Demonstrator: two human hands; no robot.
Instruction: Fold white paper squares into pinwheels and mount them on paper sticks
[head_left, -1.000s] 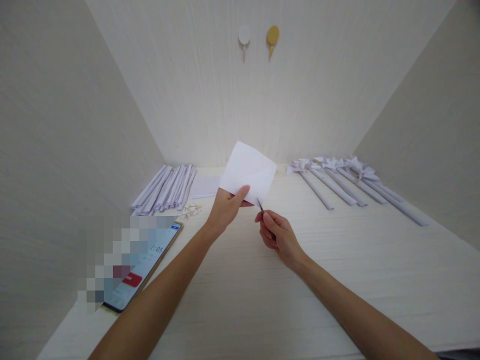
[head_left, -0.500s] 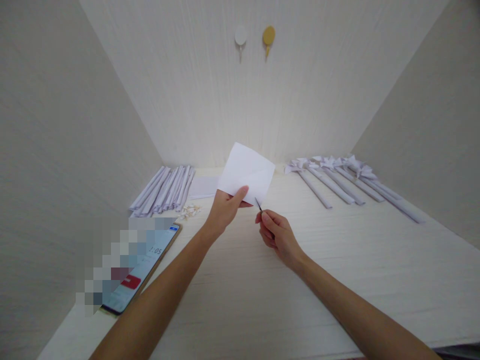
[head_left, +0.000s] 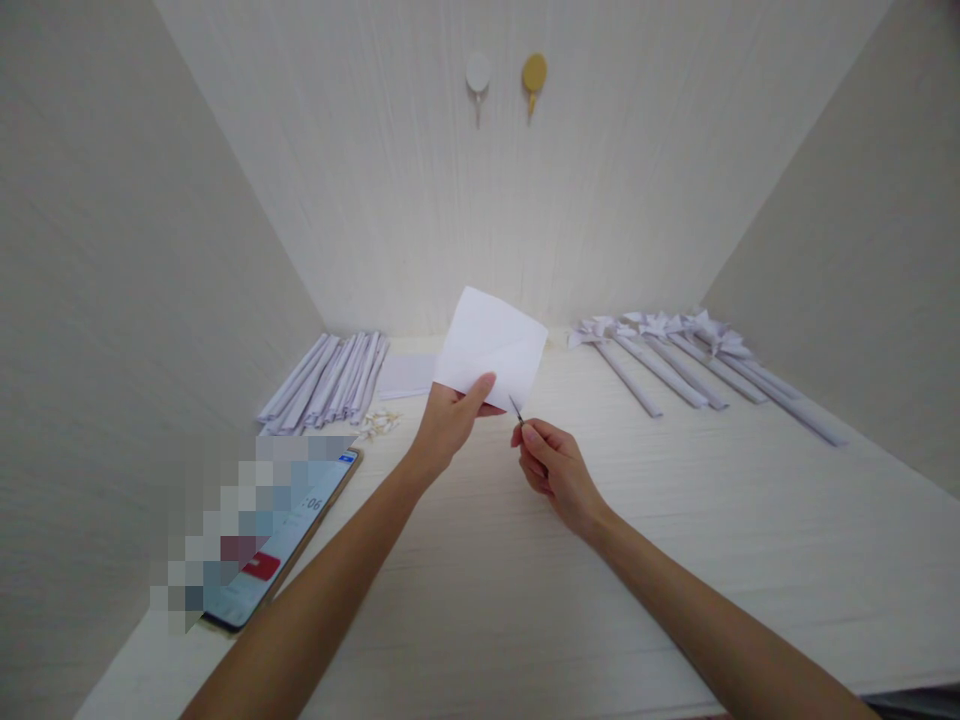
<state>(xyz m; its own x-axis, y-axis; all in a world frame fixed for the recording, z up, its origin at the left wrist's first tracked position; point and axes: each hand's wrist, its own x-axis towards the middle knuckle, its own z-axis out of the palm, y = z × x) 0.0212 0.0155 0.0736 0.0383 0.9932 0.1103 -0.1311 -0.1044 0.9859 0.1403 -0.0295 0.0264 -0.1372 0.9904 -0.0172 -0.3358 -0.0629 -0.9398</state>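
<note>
Pale tabletop [head_left: 465, 580]; left hand [head_left: 452, 420] pinching paper [head_left: 491, 335], right hand [head_left: 555, 466] gripping pointed tool [head_left: 517, 411] by paper's corner.

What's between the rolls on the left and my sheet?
In the head view, flat paper lies between the rolls and the sheet in your left hand.

Slim, bare forearms [head_left: 337, 560] taper to a bare left hand [head_left: 453, 415] and right hand [head_left: 556, 466].
</note>
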